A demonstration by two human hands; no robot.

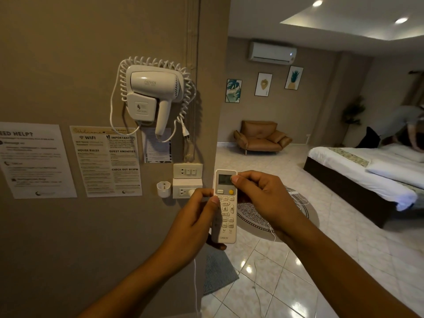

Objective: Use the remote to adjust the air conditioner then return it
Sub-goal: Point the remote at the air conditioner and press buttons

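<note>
A white remote (225,210) with a small grey screen and a yellow button stands upright in front of me, buttons facing me. My left hand (197,216) grips its lower left side, thumb resting on the upper keys. My right hand (259,198) pinches its upper right edge, thumb tip beside the screen. The white air conditioner (271,52) hangs high on the far wall, with a small light lit at its right end. An empty white wall holder (163,188) sits on the near wall, left of the remote.
A wall-mounted hair dryer (153,92) with a coiled cord, sockets (187,180) and printed notices (106,160) fill the near wall. Beyond lie a brown armchair (260,136), a round rug (257,216), a bed (358,173) and a person (403,125) bending over it.
</note>
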